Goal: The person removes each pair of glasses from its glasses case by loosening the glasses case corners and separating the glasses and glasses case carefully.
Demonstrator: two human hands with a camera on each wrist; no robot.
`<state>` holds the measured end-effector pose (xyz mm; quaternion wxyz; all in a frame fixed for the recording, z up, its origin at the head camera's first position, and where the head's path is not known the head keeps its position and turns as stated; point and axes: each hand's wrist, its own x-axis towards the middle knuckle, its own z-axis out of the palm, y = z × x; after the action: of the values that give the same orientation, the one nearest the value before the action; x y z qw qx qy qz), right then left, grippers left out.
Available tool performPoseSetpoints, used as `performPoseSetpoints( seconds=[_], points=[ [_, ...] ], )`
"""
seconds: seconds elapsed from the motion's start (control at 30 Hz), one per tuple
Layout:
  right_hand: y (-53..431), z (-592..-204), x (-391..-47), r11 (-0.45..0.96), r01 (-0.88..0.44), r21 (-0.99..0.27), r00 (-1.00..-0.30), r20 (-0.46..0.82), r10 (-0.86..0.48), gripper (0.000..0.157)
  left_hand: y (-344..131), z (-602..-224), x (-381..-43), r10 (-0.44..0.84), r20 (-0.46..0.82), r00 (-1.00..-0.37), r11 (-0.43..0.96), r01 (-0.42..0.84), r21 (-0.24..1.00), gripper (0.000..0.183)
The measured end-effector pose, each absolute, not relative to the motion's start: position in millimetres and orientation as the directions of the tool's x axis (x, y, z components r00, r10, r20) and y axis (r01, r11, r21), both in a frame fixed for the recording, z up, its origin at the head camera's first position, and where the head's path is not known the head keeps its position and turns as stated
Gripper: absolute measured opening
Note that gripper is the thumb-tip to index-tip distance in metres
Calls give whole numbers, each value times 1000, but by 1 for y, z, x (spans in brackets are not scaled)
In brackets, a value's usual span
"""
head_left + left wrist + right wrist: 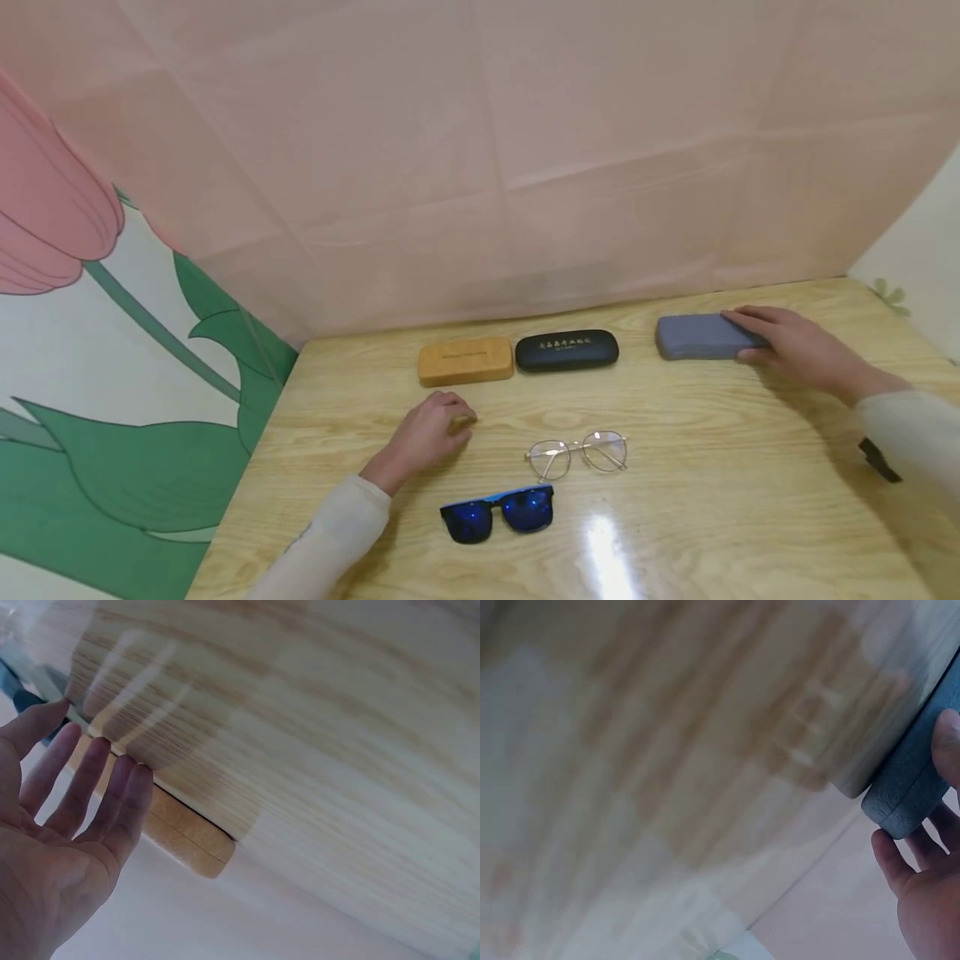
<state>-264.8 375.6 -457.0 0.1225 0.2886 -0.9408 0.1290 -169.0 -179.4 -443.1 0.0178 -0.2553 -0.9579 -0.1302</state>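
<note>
The right hand grips the end of a slate-grey oblong glasses case, thumb and fingers wrapped round it, at the far right of the pale wooden bench. The left hand lies released, fingers straight, near a tan cork case.

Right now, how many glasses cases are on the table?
3: a tan case at left, a black case beside it, a grey case under the right hand.
</note>
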Motion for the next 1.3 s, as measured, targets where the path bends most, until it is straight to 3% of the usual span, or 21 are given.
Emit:
performPoseSetpoints(
  seconds=[0.2, 0.6, 1.3],
  points=[
    [370, -457, -257, 798, -578, -168, -799, 315, -512, 74, -180, -444, -170, 481, 108, -870, 837, 493, 237, 19],
    [357, -462, -235, 738, -670, -80, -694, 421, -585, 79, -182, -446, -170, 491, 116, -863, 840, 504, 201, 17],
    [313, -451, -218, 754, -649, -99, -734, 343, -586, 68, -175, -446, -173, 485, 107, -868, 844, 496, 203, 18]
  ],
)
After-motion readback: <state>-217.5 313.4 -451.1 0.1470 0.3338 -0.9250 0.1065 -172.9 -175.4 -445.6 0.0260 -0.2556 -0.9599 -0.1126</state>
